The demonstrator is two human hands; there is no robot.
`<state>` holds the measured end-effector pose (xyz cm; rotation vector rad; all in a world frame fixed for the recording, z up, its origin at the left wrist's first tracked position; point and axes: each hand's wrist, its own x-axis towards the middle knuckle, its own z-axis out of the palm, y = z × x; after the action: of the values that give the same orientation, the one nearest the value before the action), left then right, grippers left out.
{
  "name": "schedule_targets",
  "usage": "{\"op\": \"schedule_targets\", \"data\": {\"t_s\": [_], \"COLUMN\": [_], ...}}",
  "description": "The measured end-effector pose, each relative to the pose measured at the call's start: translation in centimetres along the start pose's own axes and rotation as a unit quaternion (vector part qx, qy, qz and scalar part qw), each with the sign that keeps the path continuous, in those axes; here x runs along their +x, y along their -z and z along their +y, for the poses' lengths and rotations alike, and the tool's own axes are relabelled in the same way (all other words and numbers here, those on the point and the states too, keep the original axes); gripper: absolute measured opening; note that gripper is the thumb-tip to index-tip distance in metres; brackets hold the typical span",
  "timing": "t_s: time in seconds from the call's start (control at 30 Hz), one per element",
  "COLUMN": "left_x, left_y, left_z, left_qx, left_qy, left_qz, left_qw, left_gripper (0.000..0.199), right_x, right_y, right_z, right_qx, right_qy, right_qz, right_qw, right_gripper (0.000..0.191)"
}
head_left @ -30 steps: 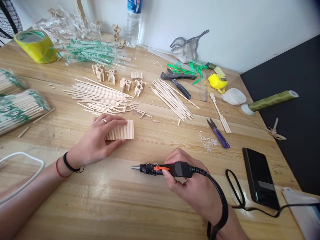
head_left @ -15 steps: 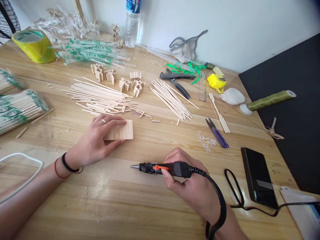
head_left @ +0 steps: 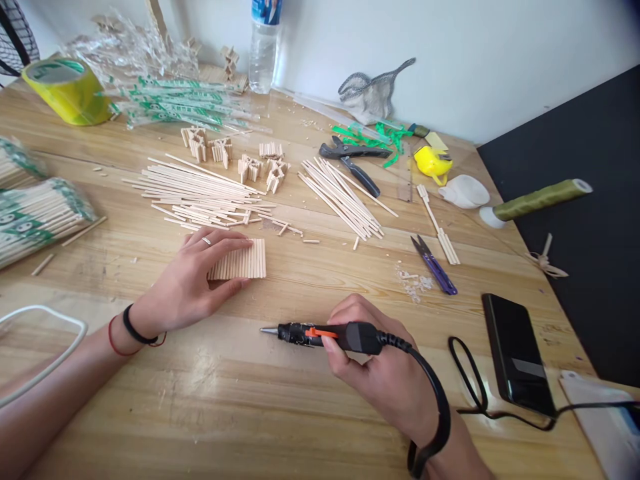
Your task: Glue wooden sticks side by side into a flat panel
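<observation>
My left hand (head_left: 193, 280) rests on the wooden table, its fingers and thumb along the two long edges of a small panel of short wooden sticks (head_left: 257, 259) laid side by side. Part of the panel is hidden under the hand. In my right hand (head_left: 385, 363) is a black pen-shaped tool (head_left: 320, 335) with an orange lever and a metal tip. That tip points left, below the panel and apart from it. Behind the panel lie a loose pile of thin sticks (head_left: 200, 190) and, farther right, a second pile (head_left: 343, 200).
Small stick structures (head_left: 250, 168) stand behind the piles. Black pliers (head_left: 355, 155), purple snips (head_left: 434, 265) and a black power bank (head_left: 517, 353) lie to the right. Yellow tape (head_left: 67, 93), a water bottle (head_left: 263, 53) and bagged sticks (head_left: 43, 213) are farther left. The tool's cable (head_left: 443, 407) curls by my right wrist.
Hardly anything differs. The tool's cable has shifted slightly left near my right wrist, while my left hand keeps its place on the panel.
</observation>
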<state>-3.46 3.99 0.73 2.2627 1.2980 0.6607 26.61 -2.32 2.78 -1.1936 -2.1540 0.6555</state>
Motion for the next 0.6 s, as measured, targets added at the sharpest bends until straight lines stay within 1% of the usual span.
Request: {"op": "schedule_targets", "data": {"t_s": [0.13,0.47,0.6], "left_x": [-0.01,-0.03,0.00], "left_y": [-0.04,-0.06,-0.05], "left_z": [-0.02,-0.03,-0.02], "left_qx": [0.001,0.003,0.002], "left_qy": [-0.001,-0.003,-0.003], "left_qz": [0.004,0.003,0.005], "left_qw": [1.000,1.000,1.000], "left_gripper": [0.044,0.044,0.044], "right_x": [-0.02,0.13,0.29], "right_y": [-0.13,-0.25,-0.37], "right_z": [-0.03,-0.28,-0.49], "right_qx": [0.005,-0.005,0.011], "right_qy": [0.004,0.009,0.012], "right_qz": [-0.011,0.011,-0.005], "right_qw": [1.000,1.000,1.000], "right_gripper": [0.022,0.023,0.022]}}
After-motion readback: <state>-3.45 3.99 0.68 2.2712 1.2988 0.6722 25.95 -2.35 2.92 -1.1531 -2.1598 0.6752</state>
